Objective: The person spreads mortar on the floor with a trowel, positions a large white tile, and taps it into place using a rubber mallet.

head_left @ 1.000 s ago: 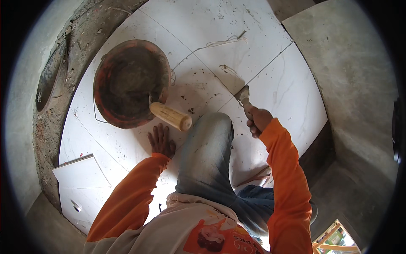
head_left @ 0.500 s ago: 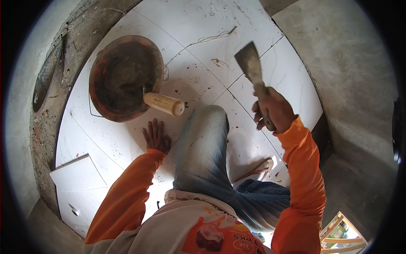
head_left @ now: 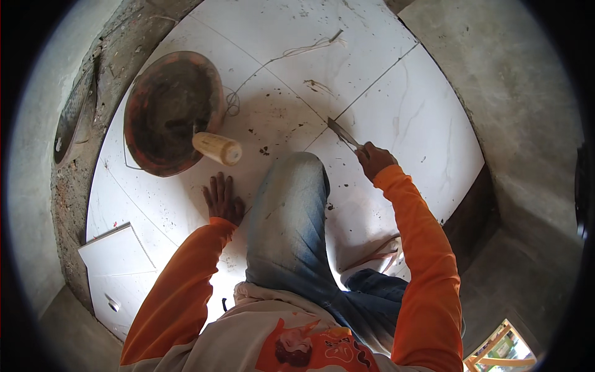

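Observation:
My right hand (head_left: 375, 161) is closed round the handle of a putty knife (head_left: 344, 132). The blade is turned nearly edge-on, with its tip at the crossing of the joints between the white floor tiles (head_left: 421, 124). Flat on the tiles lies my left hand (head_left: 223, 199), fingers spread, holding nothing. Just beyond it stands a round, dirty bucket (head_left: 142, 111) with dark grey material inside. A trowel's wooden handle (head_left: 217, 149) sticks out over the near right rim; its metal part is mostly hidden in the bucket.
A loose piece of white tile (head_left: 121, 251) lies at the left. Thin string (head_left: 297, 54) and dark crumbs (head_left: 265, 150) are scattered on the floor. Grey walls (head_left: 508, 80) bound the tiles, with a rough unfinished strip (head_left: 74, 204) along the left.
My right hand has come down and a little left, bringing the putty knife from above the floor to the tile joint, its blade turned. My left hand stays flat on the tiles.

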The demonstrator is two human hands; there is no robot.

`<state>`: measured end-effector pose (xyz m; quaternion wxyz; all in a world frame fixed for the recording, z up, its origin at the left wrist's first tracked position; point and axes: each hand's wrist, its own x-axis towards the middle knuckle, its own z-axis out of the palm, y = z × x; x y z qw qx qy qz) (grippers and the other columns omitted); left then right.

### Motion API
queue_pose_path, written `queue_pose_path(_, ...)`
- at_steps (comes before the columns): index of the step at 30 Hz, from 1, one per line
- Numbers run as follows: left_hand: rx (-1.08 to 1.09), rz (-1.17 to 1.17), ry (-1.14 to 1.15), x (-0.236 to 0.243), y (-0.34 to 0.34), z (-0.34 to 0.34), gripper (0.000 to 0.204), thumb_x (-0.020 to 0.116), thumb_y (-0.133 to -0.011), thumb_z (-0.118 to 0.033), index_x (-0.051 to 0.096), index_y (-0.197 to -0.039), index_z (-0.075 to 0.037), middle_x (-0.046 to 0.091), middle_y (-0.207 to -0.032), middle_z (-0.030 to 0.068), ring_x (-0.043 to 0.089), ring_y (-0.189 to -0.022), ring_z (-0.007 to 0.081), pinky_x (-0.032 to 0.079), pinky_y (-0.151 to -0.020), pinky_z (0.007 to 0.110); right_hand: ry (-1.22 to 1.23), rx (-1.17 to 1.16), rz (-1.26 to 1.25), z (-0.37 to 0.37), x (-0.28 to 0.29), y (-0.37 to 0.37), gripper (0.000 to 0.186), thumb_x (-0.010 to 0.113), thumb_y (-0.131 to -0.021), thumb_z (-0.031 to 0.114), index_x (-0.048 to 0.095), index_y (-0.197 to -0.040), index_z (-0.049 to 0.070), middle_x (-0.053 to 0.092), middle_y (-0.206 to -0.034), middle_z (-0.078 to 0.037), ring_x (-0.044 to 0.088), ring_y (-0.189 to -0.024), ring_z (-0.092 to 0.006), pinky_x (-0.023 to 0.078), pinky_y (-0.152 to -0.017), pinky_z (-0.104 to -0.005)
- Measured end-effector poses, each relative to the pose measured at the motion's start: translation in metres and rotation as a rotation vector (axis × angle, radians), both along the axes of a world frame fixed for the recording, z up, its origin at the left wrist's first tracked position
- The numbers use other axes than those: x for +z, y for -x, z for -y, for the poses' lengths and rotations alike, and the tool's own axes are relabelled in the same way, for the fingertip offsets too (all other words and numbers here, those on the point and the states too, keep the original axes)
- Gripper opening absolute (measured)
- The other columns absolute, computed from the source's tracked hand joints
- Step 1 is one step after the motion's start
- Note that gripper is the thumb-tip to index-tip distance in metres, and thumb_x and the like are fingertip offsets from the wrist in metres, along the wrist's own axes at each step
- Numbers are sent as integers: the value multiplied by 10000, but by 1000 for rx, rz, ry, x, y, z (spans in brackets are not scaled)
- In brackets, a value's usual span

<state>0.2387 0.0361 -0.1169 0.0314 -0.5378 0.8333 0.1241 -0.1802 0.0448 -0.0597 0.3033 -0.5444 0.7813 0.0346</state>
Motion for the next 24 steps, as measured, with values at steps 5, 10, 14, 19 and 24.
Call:
queue_pose_path(5, 4, 17, 31, -3, 1, -3, 631, 439, -773, -255, 298, -1350, -40, 193, -1444, 187, 130, -1347, 367, 41, -1070, 545, -162, -37, -82, 7, 9, -9, 346, 392, -905, 419, 506, -1031, 118, 632, -905, -169, 609, -819, -377, 474, -743, -465)
queue_pose_path(10, -31, 3, 41, -5, 12, -2, 633, 408, -793, -275, 274, -1365, -41, 200, -1441, 193, 134, -1344, 375, 42, -1068, 547, -288, -2, -33, -3, 15, 0, 269, 496, -871, 272, 475, -1064, 85, 621, -933, -191, 605, -880, -373, 480, -798, -456)
queue_pose_path(14, -51, 26, 107, -15, -4, -5, 623, 358, -827, -318, 255, -1373, -36, 200, -1439, 199, 138, -1340, 384, 54, -1062, 551, -432, -80, 95, 6, 28, -1, 285, 517, -852, 207, 451, -1103, 90, 595, -1030, -192, 574, -982, -358, 471, -835, -434)
queue_pose_path(19, -69, 37, 51, -17, 13, -3, 629, 334, -844, -352, 243, -1380, -37, 183, -1448, 194, 134, -1342, 382, 60, -1062, 546, -547, -29, 39, -164, 0, 94, 315, 408, -906, 349, 437, -1091, 96, 585, -1000, -229, 572, -923, -413, 460, -804, -472)
queue_pose_path(24, -69, 408, 150, -64, -33, -2, 641, 375, -855, -386, 242, -1385, -52, 165, -1456, 187, 138, -1358, 311, 119, -1070, 514, -552, -140, -113, -292, 15, 148, 352, 396, -908, 409, 489, -1007, 84, 611, -849, -226, 608, -731, -416, 491, -662, -495)
